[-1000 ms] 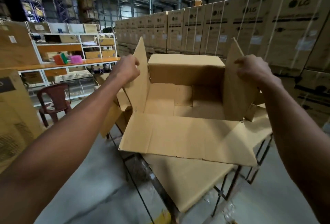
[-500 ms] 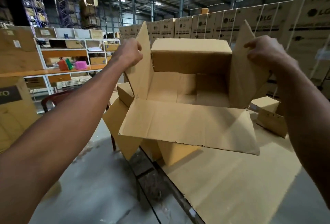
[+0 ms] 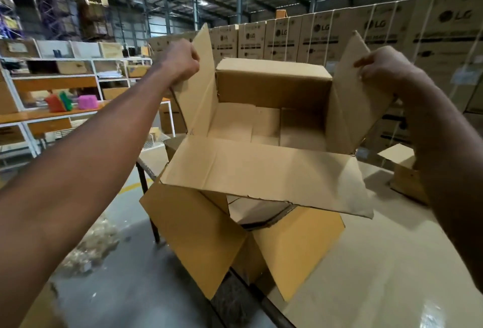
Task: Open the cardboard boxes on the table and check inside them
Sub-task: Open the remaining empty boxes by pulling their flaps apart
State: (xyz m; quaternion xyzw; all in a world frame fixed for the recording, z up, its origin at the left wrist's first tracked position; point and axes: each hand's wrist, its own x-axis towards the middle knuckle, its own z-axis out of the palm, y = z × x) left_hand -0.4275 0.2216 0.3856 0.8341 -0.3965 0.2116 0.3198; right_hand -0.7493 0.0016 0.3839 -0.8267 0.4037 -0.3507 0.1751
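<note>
The brand "LG" is printed in dark letters beside a round logo on the tall stacked cartons [image 3: 376,37] along the far wall. The smaller lines printed beneath it are too blurred to be read.

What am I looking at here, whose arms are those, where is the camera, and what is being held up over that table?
No machine here: these are a person's two bare arms, seen from a wide-angle camera worn on their head, looking forward and down. That is why the arms reach in from the bottom corners.

The left hand grips the left side flap of an open brown cardboard box, and the right hand grips the right side flap. The box is held up and tipped toward the camera, so you see straight inside; no contents are visible.

Below it a second open cardboard box sits at the edge of the pale glossy table, and a smaller cardboard box stands further right. Behind are tall stacked printed cartons and white shelving.
</note>
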